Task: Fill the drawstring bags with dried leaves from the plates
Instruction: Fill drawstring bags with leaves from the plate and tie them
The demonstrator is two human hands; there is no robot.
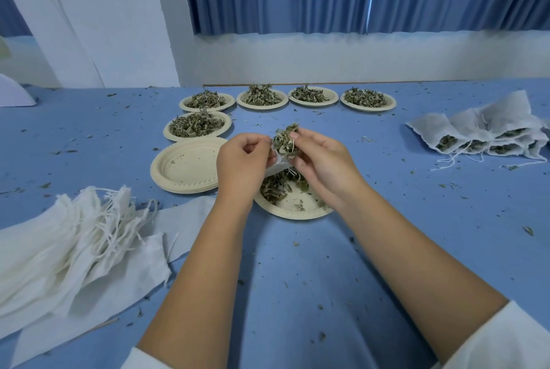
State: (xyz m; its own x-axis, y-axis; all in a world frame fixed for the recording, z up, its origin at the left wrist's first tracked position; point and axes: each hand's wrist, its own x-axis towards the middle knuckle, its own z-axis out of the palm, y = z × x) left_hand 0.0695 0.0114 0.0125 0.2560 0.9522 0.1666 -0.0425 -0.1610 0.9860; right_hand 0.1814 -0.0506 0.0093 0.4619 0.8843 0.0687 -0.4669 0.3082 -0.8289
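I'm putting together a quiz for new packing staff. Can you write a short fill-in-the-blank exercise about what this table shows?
1. The right hand pinches dried leaves over the ____ that the left hand holds.
2. The far row has ____ plates heaped with leaves.
3. The filled bags lie to the person's ____.
4. The pile of empty bags lies to the person's ____.
Missing words: bag; four; right; left.

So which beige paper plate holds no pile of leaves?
The top beige paper plate of the stack beside the left hand: bare but for crumbs. The five plates beyond are heaped with dried leaves; the plate under the hands holds some.
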